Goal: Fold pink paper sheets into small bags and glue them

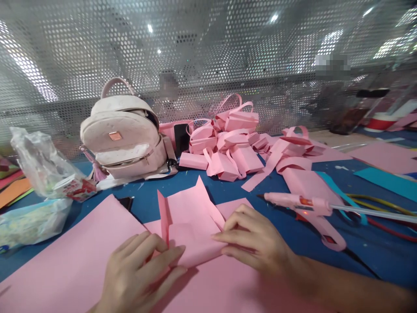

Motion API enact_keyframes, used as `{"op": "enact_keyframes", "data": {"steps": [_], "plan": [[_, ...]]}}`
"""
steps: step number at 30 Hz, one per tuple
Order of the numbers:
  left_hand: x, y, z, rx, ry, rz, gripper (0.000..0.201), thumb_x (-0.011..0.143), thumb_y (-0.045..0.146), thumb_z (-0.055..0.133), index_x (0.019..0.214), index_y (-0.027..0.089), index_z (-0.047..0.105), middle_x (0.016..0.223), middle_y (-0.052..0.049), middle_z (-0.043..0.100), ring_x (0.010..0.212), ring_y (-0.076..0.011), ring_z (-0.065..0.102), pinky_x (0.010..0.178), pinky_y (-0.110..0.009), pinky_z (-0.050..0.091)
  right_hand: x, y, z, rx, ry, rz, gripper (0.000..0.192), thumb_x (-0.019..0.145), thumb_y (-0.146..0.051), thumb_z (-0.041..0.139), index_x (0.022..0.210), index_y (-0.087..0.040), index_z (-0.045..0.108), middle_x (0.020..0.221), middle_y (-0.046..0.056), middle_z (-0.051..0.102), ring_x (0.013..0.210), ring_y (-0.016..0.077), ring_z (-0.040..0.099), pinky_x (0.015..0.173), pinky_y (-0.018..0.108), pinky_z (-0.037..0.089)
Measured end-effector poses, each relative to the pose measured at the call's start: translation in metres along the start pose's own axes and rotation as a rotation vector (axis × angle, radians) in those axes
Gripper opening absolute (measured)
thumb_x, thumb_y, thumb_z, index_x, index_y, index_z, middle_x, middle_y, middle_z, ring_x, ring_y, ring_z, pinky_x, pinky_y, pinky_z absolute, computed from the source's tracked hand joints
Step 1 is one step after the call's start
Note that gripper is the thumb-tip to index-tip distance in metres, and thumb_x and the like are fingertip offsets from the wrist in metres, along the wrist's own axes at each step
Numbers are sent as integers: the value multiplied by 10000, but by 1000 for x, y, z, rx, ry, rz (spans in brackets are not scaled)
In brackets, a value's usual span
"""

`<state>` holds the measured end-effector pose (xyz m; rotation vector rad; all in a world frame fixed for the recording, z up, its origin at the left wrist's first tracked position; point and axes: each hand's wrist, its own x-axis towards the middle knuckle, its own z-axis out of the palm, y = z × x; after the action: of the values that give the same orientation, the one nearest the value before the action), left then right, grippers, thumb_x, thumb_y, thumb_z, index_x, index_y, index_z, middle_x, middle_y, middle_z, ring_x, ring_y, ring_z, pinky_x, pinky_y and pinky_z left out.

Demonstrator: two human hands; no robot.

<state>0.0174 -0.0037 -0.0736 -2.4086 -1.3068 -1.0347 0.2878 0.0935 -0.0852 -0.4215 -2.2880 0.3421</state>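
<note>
Folded pink paper piece (192,204) is my landmark; it lies on the blue counter (374,248), over larger pink sheets (78,248), between the two hands. Its side flaps stand up, the left one more upright, and its near end is doubled over.

I see the left hand (141,267) at the piece's near left corner, fingers and thumb narrowed on the paper. Right hand (256,237) at the near right corner, likewise narrow, thumb and fingertips holding the edge.

Right of the piece I note a pink hot glue gun (301,204) on its side, dark nozzle toward the paper, orange light glowing, translucent glue stick (368,211) out the rear, cord trailing from the handle.

Beyond the piece, slightly right: a heap of small pink paper bags (246,157), several with looped handles. A dark-screened smartphone (181,138) leans upright at the heap's left end.

Beyond and left of the piece I log a pale pink backpack (124,130), front pocket gaping; farther left, a clear plastic bag (37,161) by a red-and-white carton (76,187). Behind everything, a perforated metal panel (208,48).
</note>
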Motion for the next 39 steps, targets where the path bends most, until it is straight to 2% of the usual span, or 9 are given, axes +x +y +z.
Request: {"op": "enact_keyframes", "data": {"steps": [3,6,10,17,23,30,35,39], "plan": [[2,6,4,-6,59,-88,118,945,297,653,973,250,757,803,-28,659,679,-159,552,597,-277,422,1,-2,0,0,-5,34,192,1017,-319,603,1074,-220,758,863,36,648,797,170,527,706,315,427],[7,13,10,-14,117,-147,103,922,342,690,934,283,773,901,-26,723,815,-197,584,737,-333,402,2,-4,0,-7,-8,55,211,1025,-349,587,1057,-238,764,857,32,644,804,173,525,707,313,422],[13,18,15,-106,155,-171,147,948,359,670,856,298,766,822,25,764,815,-195,593,820,-372,345,3,-6,0,-5,-10,65,228,1032,-360,571,1037,-244,767,866,34,650,827,178,529,735,317,419],[18,22,13,-206,109,-209,198,953,324,666,779,302,757,628,56,643,683,-158,540,789,-358,320,3,-8,1,45,-36,105,255,1047,-340,544,915,-232,733,869,24,631,823,173,519,741,324,390],[14,24,18,-244,95,-226,296,964,274,613,684,273,711,614,35,631,705,-170,538,799,-385,319,5,-15,-1,7,-5,60,336,1064,-263,480,818,-202,702,854,39,624,843,183,512,753,333,371],[16,27,14,-283,58,-235,219,880,173,683,678,258,690,613,56,606,690,-152,534,785,-372,313,16,-19,-1,-80,-58,-101,206,1054,-298,546,1004,-234,734,922,-3,734,924,180,522,855,360,328],[20,29,11,-260,18,-221,209,824,137,759,667,241,668,619,68,598,684,-142,536,784,-361,313,28,-26,4,-67,-154,-120,211,1038,-314,579,939,-209,732,899,-4,751,849,164,530,796,348,337],[20,29,12,-267,7,-192,219,847,142,726,660,229,652,637,61,611,684,-144,536,791,-364,309,29,-28,11,-14,-134,-39,325,1046,-316,554,789,-186,706,762,3,679,759,162,488,724,338,316]]}}
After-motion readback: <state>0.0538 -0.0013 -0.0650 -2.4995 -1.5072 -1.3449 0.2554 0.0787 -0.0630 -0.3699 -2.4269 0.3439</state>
